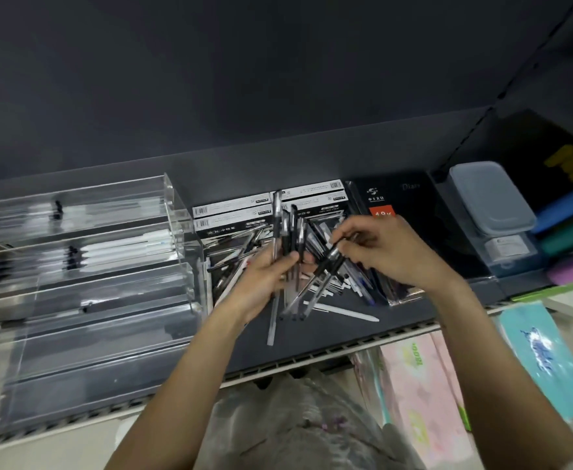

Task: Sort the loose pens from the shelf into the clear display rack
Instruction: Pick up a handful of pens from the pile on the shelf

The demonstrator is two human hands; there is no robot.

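Loose pens (329, 283) are lying in a tangled heap on the dark shelf (396, 320), spilling forward toward its front edge, one white pen (342, 312) pointing out to the right of the heap with bare shelf around it. The left hand (264, 279) is gripping a bundle of black pens (286, 232) upright above the heap, fingers curled round the barrels, their tips sticking up past the knuckles and their lower ends hanging below the palm. The right hand (390, 252) is pinching a single black pen (329, 262) between thumb and fingertips, the pen slanting down to the left toward the bundle; the two hands are sitting close together. The clear display rack (85, 266) is standing just left of the heap, its stepped trays holding rows of pens in the upper tiers, the lower tiers looking bare, though motion blur is smearing detail there. Behind the heap, flat pen boxes (268, 205) are lying against the back wall. To the right a black packaged notebook (410, 198) is lying flat, then a grey lidded container (491, 198) near the shelf upright. Pastel tissue packs (424, 401) are showing below the shelf lip.
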